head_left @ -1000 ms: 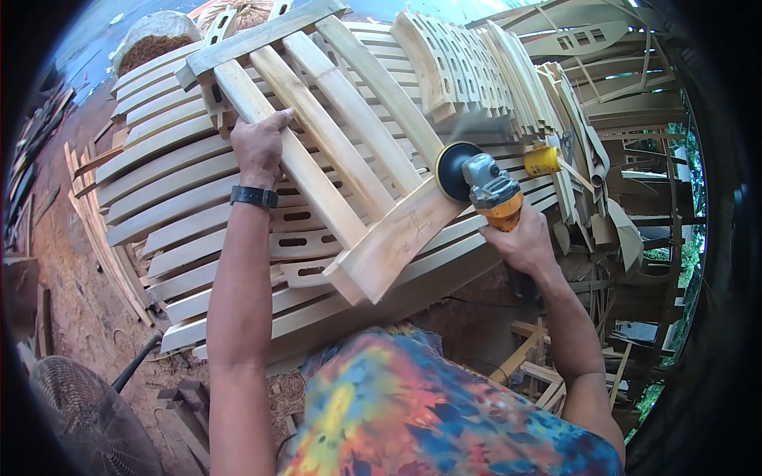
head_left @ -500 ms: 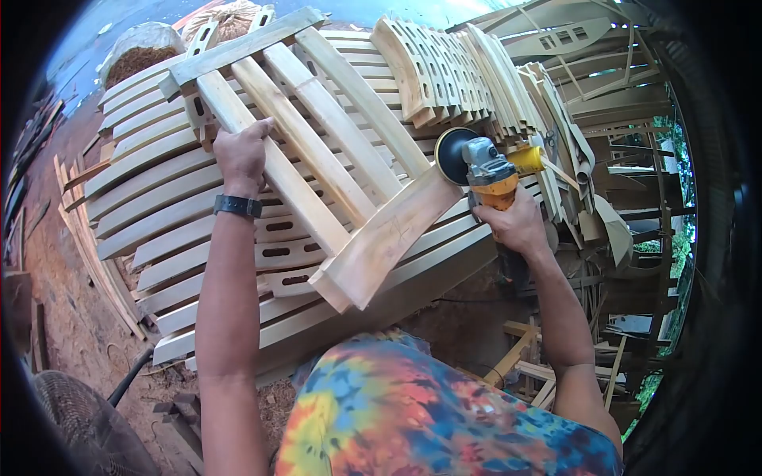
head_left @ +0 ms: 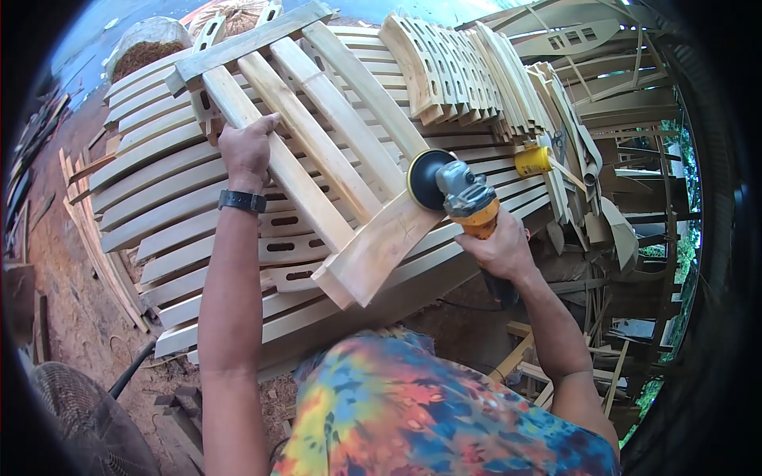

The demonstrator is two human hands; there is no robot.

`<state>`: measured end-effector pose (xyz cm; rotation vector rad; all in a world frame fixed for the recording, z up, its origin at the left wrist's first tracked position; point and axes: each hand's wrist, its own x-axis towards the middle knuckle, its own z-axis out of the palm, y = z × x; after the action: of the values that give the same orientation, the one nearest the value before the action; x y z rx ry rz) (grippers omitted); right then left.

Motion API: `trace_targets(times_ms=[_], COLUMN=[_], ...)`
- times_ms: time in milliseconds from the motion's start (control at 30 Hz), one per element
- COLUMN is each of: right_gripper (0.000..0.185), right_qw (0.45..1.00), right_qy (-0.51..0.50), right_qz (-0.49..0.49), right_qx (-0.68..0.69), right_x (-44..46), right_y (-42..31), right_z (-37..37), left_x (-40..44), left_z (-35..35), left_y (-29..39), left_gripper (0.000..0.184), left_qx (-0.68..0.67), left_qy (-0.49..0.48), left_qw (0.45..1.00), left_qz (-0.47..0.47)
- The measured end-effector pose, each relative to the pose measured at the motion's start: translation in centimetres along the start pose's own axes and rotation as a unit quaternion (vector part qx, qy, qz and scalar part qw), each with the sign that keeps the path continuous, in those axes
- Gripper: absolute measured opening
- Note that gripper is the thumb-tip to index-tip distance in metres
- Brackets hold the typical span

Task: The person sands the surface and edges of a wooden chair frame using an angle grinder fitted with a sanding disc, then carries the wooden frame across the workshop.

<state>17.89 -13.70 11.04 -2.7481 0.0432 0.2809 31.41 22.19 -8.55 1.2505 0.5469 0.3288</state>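
Atop the curved slats (head_left: pixel 159 178), the slatted wooden frame (head_left: pixel 337 147) lies slantwise. The person's left hand (head_left: pixel 248 151) has its fingers closed around 1 outer rail; the right hand (head_left: pixel 502 247) wraps the yellow-and-grey grinder (head_left: pixel 468 198), its black disc (head_left: pixel 429 179) at the broad end board (head_left: pixel 386 247).

Shirt (head_left: pixel 429 404) tie-dyed blue, orange, yellow; grinder (head_left: pixel 476 213) yellow-grey (disc (head_left: pixel 429 180) black).

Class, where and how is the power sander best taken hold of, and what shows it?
Probably best by the slim yellow-and-black body, wrapped from the person's side, as the right hand does. It runs back from the metal head toward the person, while the wide disc sits at the far end, by the wooden frame.
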Motion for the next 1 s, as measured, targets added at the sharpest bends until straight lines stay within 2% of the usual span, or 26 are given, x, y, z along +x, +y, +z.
trace_targets(times_ms=[133,200,233,467,700,867,933,1000], right_gripper=[0.057,0.056,0.054,0.052,0.056,0.059,0.06,0.06], right_qw=[0.998,0.998,0.996,0.988,0.992,0.998,0.998,0.999], right_qy=[-0.018,-0.031,-0.04,-0.132,-0.117,-0.039,-0.038,-0.014], right_qz=[-0.049,-0.042,-0.057,-0.046,-0.028,-0.039,-0.039,-0.002], right_qx=[0.035,0.016,0.055,0.065,0.046,0.001,-0.005,-0.037], right_x=[-0.8,-1.2,-1.5,-2.5,-2.0,-1.2,-1.2,-1.1], right_y=[0.2,0.1,-0.6,-2.3,-1.7,0.5,0.0,-0.1], right_z=[1.1,1.7,1.8,2.4,1.3,0.2,-0.7,-1.1], left_x=[-0.3,-0.8,-0.8,-0.5,-0.1,0.1,0.1,-0.1], left_z=[0.1,0.3,0.2,0.0,-0.2,-0.3,-0.3,-0.4], left_y=[0.4,0.8,0.7,0.4,-0.1,-0.8,-0.7,-0.4], left_gripper=[0.042,0.032,0.032,0.04,0.041,0.04,0.04,0.04], left_qx=[-0.012,-0.019,-0.018,-0.035,-0.038,-0.048,-0.048,-0.043], left_qy=[-0.006,-0.004,-0.005,-0.02,-0.029,-0.023,-0.022,-0.03], left_qw=[1.0,1.0,1.0,0.999,0.999,0.999,0.999,0.999], left_qz=[0.0,-0.017,-0.016,-0.01,-0.013,-0.006,-0.001,-0.001])
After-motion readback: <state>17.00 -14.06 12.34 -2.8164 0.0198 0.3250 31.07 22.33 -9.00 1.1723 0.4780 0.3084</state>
